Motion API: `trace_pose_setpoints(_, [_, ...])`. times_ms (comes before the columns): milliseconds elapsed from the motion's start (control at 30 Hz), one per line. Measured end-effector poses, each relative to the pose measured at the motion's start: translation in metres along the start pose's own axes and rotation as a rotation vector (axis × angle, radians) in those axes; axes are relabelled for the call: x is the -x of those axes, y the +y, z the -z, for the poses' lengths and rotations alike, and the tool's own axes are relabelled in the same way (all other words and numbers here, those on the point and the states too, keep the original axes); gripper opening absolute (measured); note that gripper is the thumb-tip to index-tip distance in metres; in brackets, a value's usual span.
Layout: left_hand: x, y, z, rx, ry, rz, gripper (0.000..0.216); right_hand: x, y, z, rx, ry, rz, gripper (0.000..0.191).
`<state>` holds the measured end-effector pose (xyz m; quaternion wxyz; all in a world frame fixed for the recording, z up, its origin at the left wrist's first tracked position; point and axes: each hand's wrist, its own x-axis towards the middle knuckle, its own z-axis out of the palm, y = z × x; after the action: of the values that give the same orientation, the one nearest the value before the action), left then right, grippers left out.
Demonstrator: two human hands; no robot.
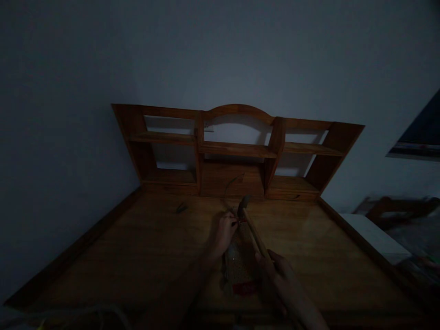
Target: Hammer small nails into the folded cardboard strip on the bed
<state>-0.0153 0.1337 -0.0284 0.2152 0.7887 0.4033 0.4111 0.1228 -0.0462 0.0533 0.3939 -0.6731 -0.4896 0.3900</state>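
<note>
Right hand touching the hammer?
Touching. The head view shows the right hand closed around the lower end of the wooden handle of the hammer, with no gap visible.

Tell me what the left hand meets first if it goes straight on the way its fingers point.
Most likely the head of the hammer, just beyond the fingertips of the left hand; the right hand holds it by the handle. Dim picture: the head may sit slightly above that line.
</note>
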Motion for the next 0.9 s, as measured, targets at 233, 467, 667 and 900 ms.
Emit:
trace_pose_setpoints(233, [-0.002, -0.003, -0.004, -0.018, 0.023, 0.011, 0.018, 0.005, 0.008, -0.001, -0.042, 0.215, -0.083, 0.071])
trace_pose_setpoints(467, [-0.004, -0.006, -0.005, -0.023, 0.058, 0.033, 0.014, 0.003, 0.021, 0.017, -0.031, 0.184, -0.086, 0.072])
trace_pose_setpoints(667, [0.0, -0.001, 0.002, 0.014, 0.063, 0.015, 0.015, 0.009, 0.034, 0.029, -0.027, 0.247, -0.135, 0.068])
trace_pose_setpoints(900, [-0.001, 0.0, 0.031, -0.02, 0.131, 0.058, 0.014, 0.02, 0.054, 0.037, -0.359, 0.216, -0.222, 0.056])
